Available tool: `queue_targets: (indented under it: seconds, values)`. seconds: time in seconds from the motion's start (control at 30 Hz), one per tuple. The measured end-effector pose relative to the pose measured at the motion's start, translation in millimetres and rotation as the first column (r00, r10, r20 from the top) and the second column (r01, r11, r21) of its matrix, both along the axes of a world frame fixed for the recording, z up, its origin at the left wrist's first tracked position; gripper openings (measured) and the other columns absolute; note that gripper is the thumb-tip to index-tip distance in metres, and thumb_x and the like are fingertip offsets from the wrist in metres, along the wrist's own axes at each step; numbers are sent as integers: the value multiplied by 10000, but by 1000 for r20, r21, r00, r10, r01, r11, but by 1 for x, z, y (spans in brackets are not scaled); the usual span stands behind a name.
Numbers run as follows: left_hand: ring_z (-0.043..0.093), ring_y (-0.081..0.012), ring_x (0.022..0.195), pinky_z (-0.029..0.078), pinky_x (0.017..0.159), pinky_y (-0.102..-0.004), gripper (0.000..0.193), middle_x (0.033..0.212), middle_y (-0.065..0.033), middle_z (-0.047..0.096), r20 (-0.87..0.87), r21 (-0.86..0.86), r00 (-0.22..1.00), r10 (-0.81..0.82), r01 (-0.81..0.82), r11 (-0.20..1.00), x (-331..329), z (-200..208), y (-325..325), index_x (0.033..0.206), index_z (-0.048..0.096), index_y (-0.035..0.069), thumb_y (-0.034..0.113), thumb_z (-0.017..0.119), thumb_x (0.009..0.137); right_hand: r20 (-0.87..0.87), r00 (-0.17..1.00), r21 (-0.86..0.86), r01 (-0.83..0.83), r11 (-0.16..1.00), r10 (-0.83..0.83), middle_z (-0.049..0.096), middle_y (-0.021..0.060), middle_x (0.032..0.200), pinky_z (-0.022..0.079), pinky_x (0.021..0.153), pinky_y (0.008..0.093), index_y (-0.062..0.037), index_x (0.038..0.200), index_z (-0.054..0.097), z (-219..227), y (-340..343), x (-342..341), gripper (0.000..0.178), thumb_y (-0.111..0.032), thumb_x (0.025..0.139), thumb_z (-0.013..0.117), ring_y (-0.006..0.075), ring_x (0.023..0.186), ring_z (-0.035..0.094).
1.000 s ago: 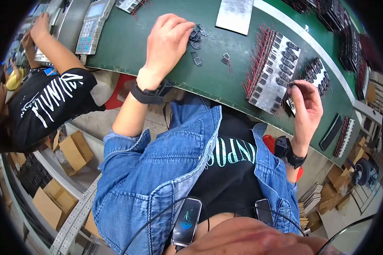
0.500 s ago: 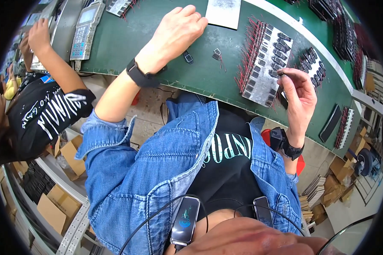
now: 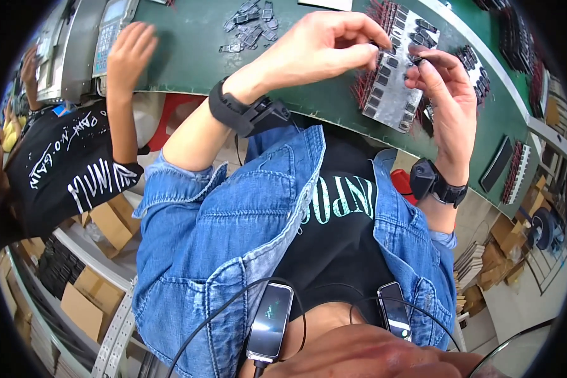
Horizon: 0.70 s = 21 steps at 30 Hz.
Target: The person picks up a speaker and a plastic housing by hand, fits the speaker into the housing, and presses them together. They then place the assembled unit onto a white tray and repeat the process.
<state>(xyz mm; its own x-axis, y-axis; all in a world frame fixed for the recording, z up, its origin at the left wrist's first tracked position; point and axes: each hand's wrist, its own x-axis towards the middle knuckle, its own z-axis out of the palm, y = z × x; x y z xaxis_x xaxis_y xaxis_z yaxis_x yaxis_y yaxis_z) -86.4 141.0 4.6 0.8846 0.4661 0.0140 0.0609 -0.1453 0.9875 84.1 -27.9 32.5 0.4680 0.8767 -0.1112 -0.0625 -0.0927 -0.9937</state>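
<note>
A pale flat plate (image 3: 392,94) lies on the green table, lined with rows of small black rectangular parts with thin red wires along its left side. Over its left edge, my left hand (image 3: 334,45) has thumb and forefinger pinched together; a dark bit shows at the fingertips, too small to name. Above the plate's right side, my right hand (image 3: 448,85) pinches a small black part (image 3: 416,60) between thumb and fingers. More black parts (image 3: 425,31) lie on the plate beyond it. To the left is a loose pile of small black frames (image 3: 252,26).
A co-worker's hand (image 3: 129,57) hovers at the left near a grey keypad device (image 3: 110,31). Another plate of black parts (image 3: 475,66) sits right of mine. A dark flat panel (image 3: 498,165) and a wired strip (image 3: 515,173) lie at the far right.
My left hand has moved right, from over the table to the plate's left edge. The pile of black frames now shows. My right hand stays by the plate. The co-worker's hand has moved right.
</note>
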Motion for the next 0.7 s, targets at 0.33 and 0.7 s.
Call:
queue_targets:
  seconds: [0.33,0.7]
  values:
    - [649,-62,826,525,740,-214,262,897,-23,711,164,148,986,-7,-18,989,6,-7,-16,1163,708,42,144,707,921,105,994,-179,-18,984,37,680,69,1031,534,834,262,26,1185,625,-10,6,-6,254,-105,968,635,112,916,665]
    - [632,-55,877,504,777,-196,301,988,-9,706,141,43,983,116,-123,991,7,-9,-14,1223,684,27,60,695,924,30,999,44,18,999,-19,670,13,966,525,743,234,-4,1124,656,-18,17,-5,188,-77,951,641,76,825,620]
